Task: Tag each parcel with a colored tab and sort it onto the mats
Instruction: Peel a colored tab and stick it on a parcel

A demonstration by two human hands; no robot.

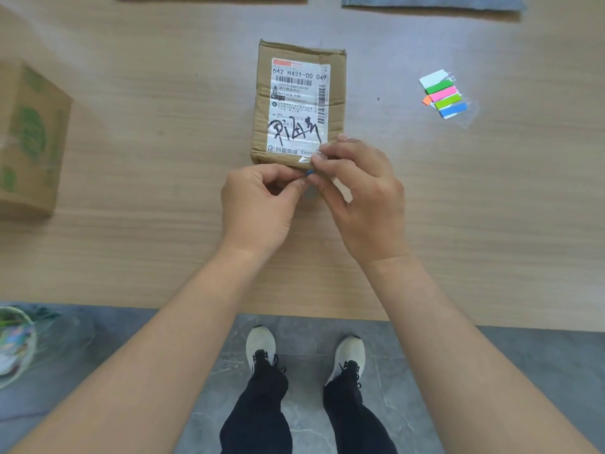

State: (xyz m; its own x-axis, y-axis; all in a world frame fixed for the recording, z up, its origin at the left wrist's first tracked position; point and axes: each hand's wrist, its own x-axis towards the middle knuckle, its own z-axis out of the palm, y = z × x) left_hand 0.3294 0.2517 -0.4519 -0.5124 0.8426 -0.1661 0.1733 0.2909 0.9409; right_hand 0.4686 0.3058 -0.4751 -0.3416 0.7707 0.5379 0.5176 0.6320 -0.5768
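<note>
A green-printed carton (29, 139) is sitting at the left of the table (131, 250). The left hand (258, 204) is pinching a small blue tab (310, 173) (mostly hidden by fingertips) at the near edge of the labelled parcel (294, 103), which is lying flat mid-table. The right hand (363, 198) is pinching the same tab, its fingers overlapping the parcel's corner. The pack of colored tabs (445, 93) is lying well apart at the right.

Bright, even light covers the bench (131, 257), and shadows are faint and soft-edged. The parcel label (299, 103) in the middle is sharp, with a slight sheen on its near end. The cardboard box (29, 139) at the left edge is blurred. Wide-angle distortion bows the near bench edge.
</note>
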